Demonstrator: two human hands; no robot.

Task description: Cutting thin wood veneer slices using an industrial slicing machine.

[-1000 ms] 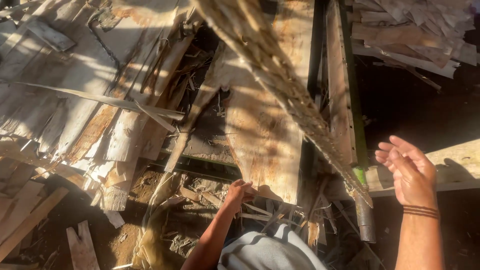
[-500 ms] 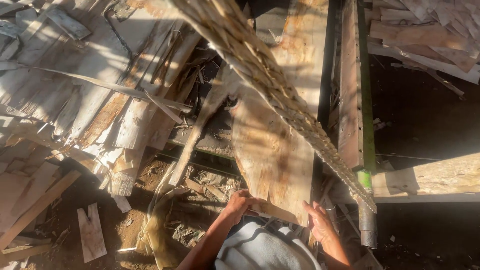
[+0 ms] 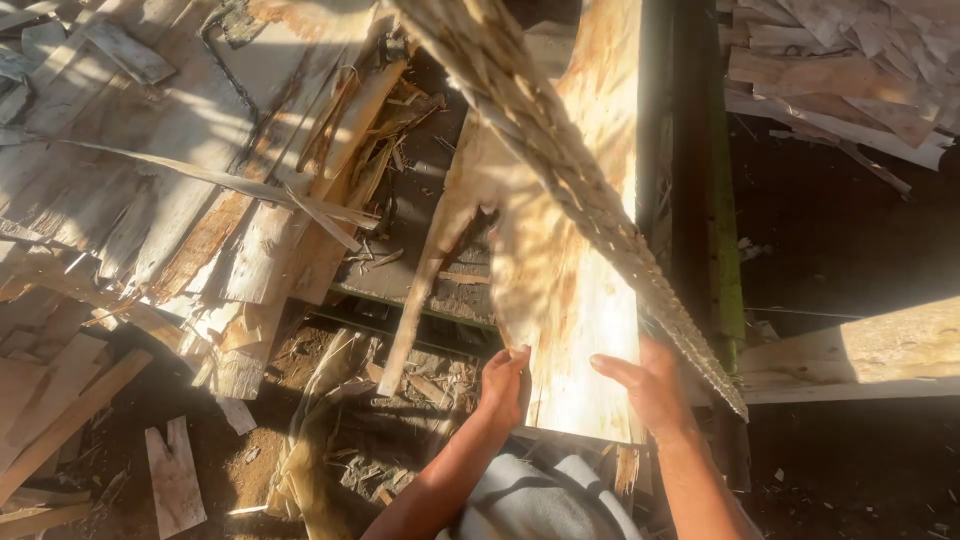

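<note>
Scrap veneer piles (image 3: pixel 170 200) surround us; left hand (image 3: pixel 505 385) & right hand (image 3: pixel 650 385) grip veneer sheet (image 3: pixel 570 300), near edge, not yet lifted off.

Two bare forearms in view, no sleeves showing. Left hand (image 3: pixel 503 385) bare: no glove, no ring visible. Right hand (image 3: pixel 650 385) bare too; wrist partly in shadow, any band there hard to tell. Grey-and-white cloth garment (image 3: pixel 530 505) bunched low, between arms.
</note>
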